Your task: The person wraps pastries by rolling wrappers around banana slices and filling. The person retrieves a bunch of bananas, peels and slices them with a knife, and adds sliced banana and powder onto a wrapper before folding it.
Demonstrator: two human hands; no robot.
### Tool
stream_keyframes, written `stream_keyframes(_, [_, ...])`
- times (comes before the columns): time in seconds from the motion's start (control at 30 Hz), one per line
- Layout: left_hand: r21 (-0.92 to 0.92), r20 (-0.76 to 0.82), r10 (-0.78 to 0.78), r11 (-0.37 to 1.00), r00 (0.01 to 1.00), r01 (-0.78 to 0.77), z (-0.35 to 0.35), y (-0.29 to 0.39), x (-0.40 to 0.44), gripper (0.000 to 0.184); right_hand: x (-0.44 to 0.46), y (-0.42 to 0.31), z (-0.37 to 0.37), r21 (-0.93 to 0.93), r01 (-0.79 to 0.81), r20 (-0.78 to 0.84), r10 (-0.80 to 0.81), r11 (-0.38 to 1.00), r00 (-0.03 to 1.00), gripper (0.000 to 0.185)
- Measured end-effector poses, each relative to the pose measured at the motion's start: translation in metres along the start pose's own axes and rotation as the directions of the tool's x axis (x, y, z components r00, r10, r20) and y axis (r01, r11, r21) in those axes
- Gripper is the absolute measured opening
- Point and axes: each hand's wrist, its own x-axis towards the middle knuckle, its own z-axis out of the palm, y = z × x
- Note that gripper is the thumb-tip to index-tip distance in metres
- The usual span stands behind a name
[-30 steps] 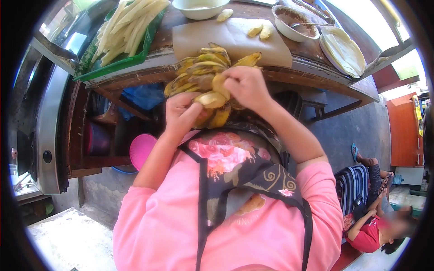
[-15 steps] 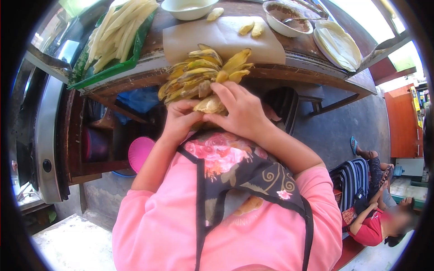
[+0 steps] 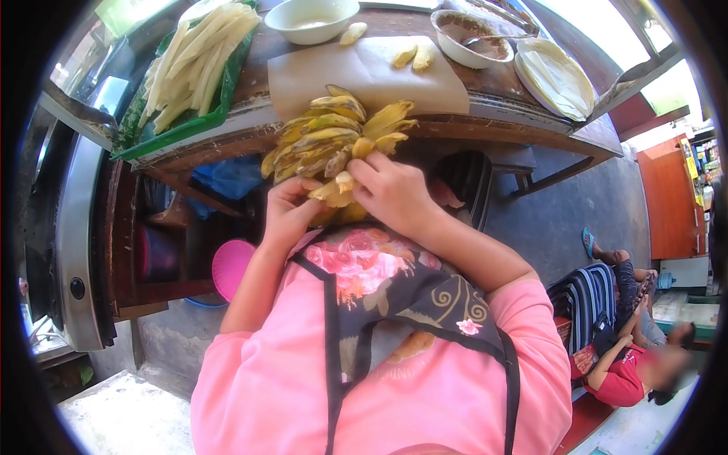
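A large bunch of yellow-green bananas (image 3: 322, 136) rests near the table's front edge, low in front of my chest. Just below it, a partly peeled banana (image 3: 331, 195) shows pale flesh between my hands. My left hand (image 3: 290, 211) has its thumb and fingers bent onto the left end of this banana. From the other side my right hand (image 3: 393, 189) closes on it, fingers curled near its pale tip and beside the bunch. My palms and part of the banana are hidden.
Brown paper (image 3: 364, 72) covers part of the table, with peeled bananas (image 3: 413, 57) on it. Around it are a green tray (image 3: 171, 129) of pale wrapper strips, a white bowl (image 3: 311, 21), a bowl of brown powder (image 3: 470, 42) and a plate of wrappers (image 3: 557, 76). Someone sits at right.
My fingers have shifted on the banana, and more of its pale flesh shows. My left hand has opened away a little from my right. The whole view has shifted slightly.
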Motion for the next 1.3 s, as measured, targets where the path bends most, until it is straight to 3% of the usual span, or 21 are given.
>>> stream_keyframes(0.17, [0.047,0.055,-0.036,0.998,0.998,0.034,-0.004,-0.003,0.0,0.022,0.005,0.01,0.005,0.121,-0.037,-0.076,0.046,0.992,0.996,0.022])
stream_keyframes(0.2, [0.013,0.041,-0.049,0.999,0.998,0.048,-0.005,-0.003,0.001,0.022,0.009,0.014,0.0,0.279,-0.173,0.023,0.174,0.944,0.985,0.024])
stream_keyframes(0.23, [-0.021,0.027,-0.062,0.998,0.998,0.062,-0.007,-0.004,0.002,0.022,0.015,0.019,-0.009,0.413,-0.315,0.143,0.28,0.855,0.949,0.026])
stream_keyframes(0.27, [-0.057,0.014,-0.078,0.995,0.997,0.078,-0.008,-0.005,0.002,0.023,0.02,0.023,-0.015,0.634,-0.352,0.133,0.351,0.689,0.927,0.025])
stream_keyframes(0.33, [-0.078,0.028,-0.051,0.996,0.998,0.053,-0.012,-0.006,0.004,0.027,0.042,0.036,-0.04,0.791,-0.32,0.103,0.402,0.521,0.91,0.025])
stream_keyframes(0.37, [-0.085,0.037,-0.043,0.995,0.998,0.046,-0.014,-0.007,0.003,0.029,0.055,0.052,-0.045,0.772,-0.199,-0.038,0.356,0.604,0.934,0.026])
stream_keyframes(0.4, [-0.115,0.021,-0.032,0.993,0.999,0.035,-0.014,-0.008,0.003,0.031,0.07,0.066,-0.049,0.638,-0.217,-0.141,0.39,0.739,0.91,0.026])
stream_keyframes(0.47, [-0.175,-0.01,-0.001,0.985,1.0,-0.001,-0.01,-0.01,0.005,0.037,0.099,0.091,-0.06,0.224,-0.216,-0.288,0.276,0.95,0.917,0.041])
stream_keyframes(0.5, [-0.167,-0.012,0.012,0.986,1.0,-0.014,-0.01,-0.01,0.006,0.038,0.108,0.117,-0.054,0.02,-0.152,-0.308,0.151,0.988,0.939,0.042])
stream_keyframes(0.57, [-0.153,-0.018,0.036,0.987,0.999,-0.038,-0.011,-0.012,0.008,0.041,0.116,0.162,-0.036,-0.381,-0.009,-0.265,-0.1,0.924,0.959,0.046])
stream_keyframes(0.6, [-0.171,-0.029,0.031,0.985,0.999,-0.035,-0.011,-0.011,0.01,0.04,0.115,0.156,-0.035,-0.371,0.036,-0.364,-0.181,0.928,0.914,0.041])
stream_keyframes(0.7, [-0.24,-0.063,-0.008,0.971,0.998,-0.007,-0.007,-0.007,0.013,0.039,0.091,0.078,-0.068,0.011,0.008,-0.268,-0.005,1.0,0.963,0.03])
stream_keyframes(0.77, [-0.28,-0.065,-0.035,0.96,0.997,0.015,-0.008,-0.003,0.017,0.039,0.059,0.058,-0.068,0.195,0.311,0.016,-0.32,0.93,0.947,0.022])
stream_keyframes(0.83, [-0.323,-0.116,-0.072,0.946,0.991,0.031,-0.007,-0.003,0.023,0.029,0.028,0.03,-0.059,0.206,0.366,0.354,-0.418,0.907,0.836,0.02])
stream_keyframes(0.9, [-0.342,-0.129,-0.064,0.94,0.99,0.016,0.007,0.015,0.029,0.023,0.007,0.02,-0.032,0.035,0.452,0.432,-0.421,0.891,0.798,0.02])
stream_keyframes(1.03, [-0.305,-0.103,-0.095,0.95,0.99,0.06,-0.01,0.007,0.046,0.018,0.003,0.023,0.003,-0.101,0.572,0.312,-0.52,0.814,0.795,0.015])
stream_keyframes(1.17, [-0.198,-0.106,-0.049,0.98,0.993,0.027,-0.011,0.017,0.035,0.019,0.015,0.027,0.001,0.103,0.502,0.25,-0.511,0.859,0.822,0.021])
stream_keyframes(1.27, [0.192,-0.235,0.402,0.912,0.885,-0.363,0.005,0.024,0.008,0.024,0.027,0.029,-0.01,0.339,0.206,0.107,-0.256,0.918,0.961,0.032])
stream_keyframes(1.3, [0.352,-0.167,0.492,0.839,0.854,-0.415,0.007,0.028,-0.003,0.025,0.028,0.028,-0.01,0.383,0.156,0.104,-0.21,0.911,0.972,0.033])
